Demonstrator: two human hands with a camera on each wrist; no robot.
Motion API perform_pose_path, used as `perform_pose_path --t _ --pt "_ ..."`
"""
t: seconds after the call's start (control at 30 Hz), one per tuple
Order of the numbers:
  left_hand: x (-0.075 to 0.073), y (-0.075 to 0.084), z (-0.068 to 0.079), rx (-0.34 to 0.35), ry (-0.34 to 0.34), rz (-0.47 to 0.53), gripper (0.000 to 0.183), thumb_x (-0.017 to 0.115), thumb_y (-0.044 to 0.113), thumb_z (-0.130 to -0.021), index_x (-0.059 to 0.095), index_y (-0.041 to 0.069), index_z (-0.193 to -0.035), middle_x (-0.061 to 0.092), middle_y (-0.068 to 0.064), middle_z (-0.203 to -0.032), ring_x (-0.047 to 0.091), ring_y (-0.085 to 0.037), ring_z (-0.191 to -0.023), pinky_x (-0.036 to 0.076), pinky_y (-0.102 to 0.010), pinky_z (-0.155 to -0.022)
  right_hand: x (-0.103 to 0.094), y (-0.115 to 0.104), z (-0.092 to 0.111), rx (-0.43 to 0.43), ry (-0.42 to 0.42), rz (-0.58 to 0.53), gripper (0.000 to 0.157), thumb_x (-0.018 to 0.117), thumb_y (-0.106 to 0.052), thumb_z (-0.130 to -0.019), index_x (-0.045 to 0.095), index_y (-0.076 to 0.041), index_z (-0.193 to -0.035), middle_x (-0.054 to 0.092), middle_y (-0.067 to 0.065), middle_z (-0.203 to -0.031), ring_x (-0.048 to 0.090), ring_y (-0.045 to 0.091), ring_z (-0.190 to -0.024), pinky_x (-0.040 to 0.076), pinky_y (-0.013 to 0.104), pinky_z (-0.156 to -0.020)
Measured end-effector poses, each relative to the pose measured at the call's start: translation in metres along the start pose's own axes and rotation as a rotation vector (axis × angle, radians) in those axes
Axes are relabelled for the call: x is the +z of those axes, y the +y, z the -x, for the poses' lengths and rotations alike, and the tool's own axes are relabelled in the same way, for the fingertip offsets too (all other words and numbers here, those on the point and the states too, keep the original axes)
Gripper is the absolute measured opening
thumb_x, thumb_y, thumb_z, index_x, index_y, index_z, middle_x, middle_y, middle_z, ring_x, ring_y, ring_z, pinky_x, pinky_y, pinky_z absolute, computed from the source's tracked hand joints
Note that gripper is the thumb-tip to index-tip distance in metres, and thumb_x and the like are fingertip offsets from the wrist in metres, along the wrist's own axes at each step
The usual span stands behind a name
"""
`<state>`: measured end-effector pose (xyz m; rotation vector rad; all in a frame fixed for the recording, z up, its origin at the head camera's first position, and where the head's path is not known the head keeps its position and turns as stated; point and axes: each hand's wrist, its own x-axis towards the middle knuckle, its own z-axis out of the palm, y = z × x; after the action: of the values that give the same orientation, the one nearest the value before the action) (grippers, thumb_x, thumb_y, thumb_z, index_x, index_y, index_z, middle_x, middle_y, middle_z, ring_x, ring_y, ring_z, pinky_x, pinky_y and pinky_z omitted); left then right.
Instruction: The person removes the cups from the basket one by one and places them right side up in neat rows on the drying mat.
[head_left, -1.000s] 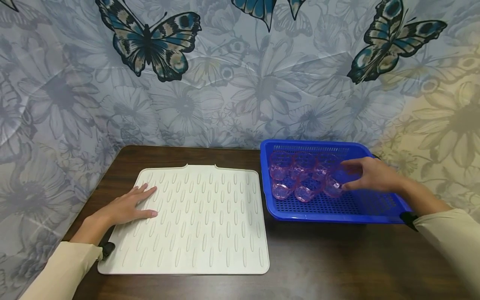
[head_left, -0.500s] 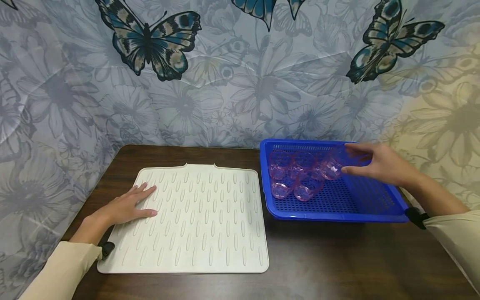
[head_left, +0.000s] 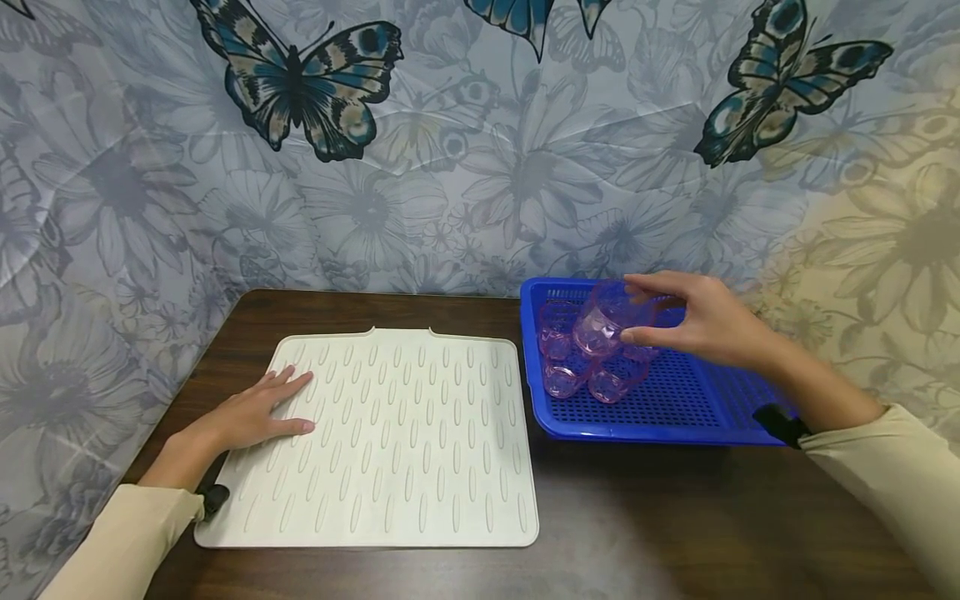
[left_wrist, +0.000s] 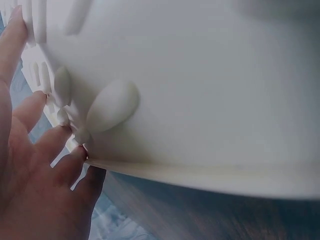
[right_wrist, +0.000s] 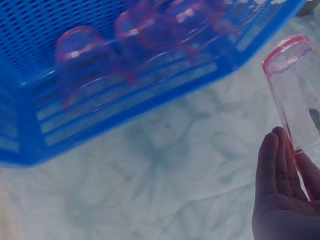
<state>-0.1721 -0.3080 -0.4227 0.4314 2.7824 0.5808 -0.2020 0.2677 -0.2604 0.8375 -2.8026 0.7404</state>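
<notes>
My right hand (head_left: pixel 697 321) pinches a clear pink-tinted plastic cup (head_left: pixel 598 329) near its rim, between thumb and fingers. It holds the cup tilted above the others in the blue basket (head_left: pixel 622 432). In the right wrist view, the held cup (right_wrist: pixel 295 95) appears raised outside the basket's wall. Several similar pink cups (head_left: pixel 561 382) lie at the basket's left end, partly hidden by the held one. With fingers spread, my left hand (head_left: pixel 247 417) rests on the left edge of a white ridged drying mat (head_left: pixel 405 442).
The brown wooden table (head_left: pixel 615 517) carries the mat on the left and the basket on the right. A butterfly-patterned cloth (head_left: pixel 450 192) hangs right behind the table's back edge. Black bands circle both wrists.
My right hand first picked up the front right cup, raised it toward the back of the basket, then carried it left over the other cups. My left hand has stayed put.
</notes>
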Motion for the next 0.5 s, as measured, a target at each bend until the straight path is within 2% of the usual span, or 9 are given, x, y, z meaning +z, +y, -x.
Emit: perform_pose_path --t 0.07,0.2,0.3,0.5 --pt "0.0 -0.001 0.0 0.002 0.0 -0.001 0.091 0.068 0.057 -0.087 0.034 0.007 -0.155 0.021 -0.031 -0.158 0.016 -0.057 -0.142 0.025 -0.077 -0.099 0.005 -0.007 -0.003 -0.032 -0.014 -0.027 0.07 0.086 -0.024 -0.08 0.057 -0.003 -0.14 0.068 0.014 -0.121 0.068 0.027 -0.1 0.048 0.013 -0.08" --pt "0.0 0.0 -0.001 0.002 0.001 0.003 0.091 0.068 0.058 -0.088 0.034 0.008 -0.155 0.021 -0.031 -0.158 0.016 -0.057 -0.143 0.024 -0.077 -0.1 0.014 -0.019 -0.009 -0.09 -0.06 -0.045 0.069 0.085 -0.026 -0.081 0.057 -0.004 -0.14 0.068 0.012 -0.124 0.068 0.024 -0.102 0.056 0.031 -0.083" --pt "0.0 0.001 -0.001 -0.003 -0.003 0.002 0.091 0.067 0.059 -0.088 0.034 0.008 -0.155 0.02 -0.031 -0.159 0.015 -0.057 -0.143 0.023 -0.077 -0.1 0.022 -0.028 -0.014 -0.123 -0.101 -0.057 0.069 0.085 -0.028 -0.081 0.058 -0.004 -0.139 0.066 0.012 -0.127 0.068 0.023 -0.104 0.057 0.042 -0.083" --pt "0.0 0.0 -0.001 -0.01 -0.004 -0.004 0.092 0.067 0.059 -0.087 0.034 0.008 -0.155 0.021 -0.031 -0.158 0.016 -0.057 -0.142 0.024 -0.077 -0.1 0.039 -0.047 -0.025 -0.212 -0.17 -0.087 0.071 0.086 -0.031 -0.08 0.058 -0.002 -0.138 0.064 0.012 -0.131 0.067 0.022 -0.105 0.058 0.039 -0.081"
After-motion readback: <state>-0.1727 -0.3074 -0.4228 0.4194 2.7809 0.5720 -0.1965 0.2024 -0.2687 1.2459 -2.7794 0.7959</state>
